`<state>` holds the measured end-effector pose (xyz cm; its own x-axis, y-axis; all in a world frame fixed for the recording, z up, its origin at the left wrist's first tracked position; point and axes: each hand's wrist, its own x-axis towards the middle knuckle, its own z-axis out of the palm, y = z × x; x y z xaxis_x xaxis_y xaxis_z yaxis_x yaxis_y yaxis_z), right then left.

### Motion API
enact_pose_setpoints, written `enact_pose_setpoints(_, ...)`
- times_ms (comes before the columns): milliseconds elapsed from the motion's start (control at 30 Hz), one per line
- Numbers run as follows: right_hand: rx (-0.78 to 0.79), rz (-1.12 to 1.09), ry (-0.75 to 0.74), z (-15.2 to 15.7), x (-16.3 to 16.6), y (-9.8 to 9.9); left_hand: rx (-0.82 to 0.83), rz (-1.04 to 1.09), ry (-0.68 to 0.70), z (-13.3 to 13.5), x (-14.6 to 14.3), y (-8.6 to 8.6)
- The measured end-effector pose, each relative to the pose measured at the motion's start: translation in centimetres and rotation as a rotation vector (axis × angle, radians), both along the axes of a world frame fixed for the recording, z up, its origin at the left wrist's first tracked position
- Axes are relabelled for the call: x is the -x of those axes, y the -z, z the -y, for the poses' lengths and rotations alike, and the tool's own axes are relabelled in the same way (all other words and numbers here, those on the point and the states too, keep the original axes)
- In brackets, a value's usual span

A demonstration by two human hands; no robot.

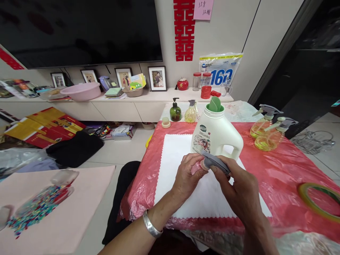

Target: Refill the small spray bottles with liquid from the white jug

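Note:
Both my hands meet over a white mat (pixel 175 166) on a red plastic table cover (pixel 278 170). My left hand (pixel 187 177) wraps a small pinkish bottle (pixel 198 165), mostly hidden by the fingers. My right hand (pixel 240 189) grips a grey spray trigger head (pixel 215 161) at the bottle's neck. Just behind them stands a white detergent jug (pixel 215 136), upright, with a green funnel (pixel 215 104) in its mouth. A silver bangle is on my left wrist.
Two yellow spray bottles (pixel 267 132) stand at the right; a green pump bottle (pixel 175 111), a yellow sprayer (pixel 190 112) and a loose cap (pixel 166 123) sit at the far edge. A tape roll (pixel 317 202) lies near right. Beads (pixel 37 207) spread on a pink mat to the left.

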<state>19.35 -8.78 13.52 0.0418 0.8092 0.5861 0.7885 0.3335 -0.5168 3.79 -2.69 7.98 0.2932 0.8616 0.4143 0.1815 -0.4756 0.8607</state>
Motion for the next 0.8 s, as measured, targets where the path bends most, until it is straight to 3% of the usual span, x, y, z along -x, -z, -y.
enact_pose_setpoints(200, 0.06, -0.04, 0.027, 0.1, 0.6, 0.1, 0.045, 0.006, -0.011, -0.2, 0.2, -0.1)
enact_pose_setpoints(800, 0.004, -0.01, 0.028, -0.8, 0.8, 1.0, 0.096, 0.015, 0.001, -0.4, 0.2, -0.4)
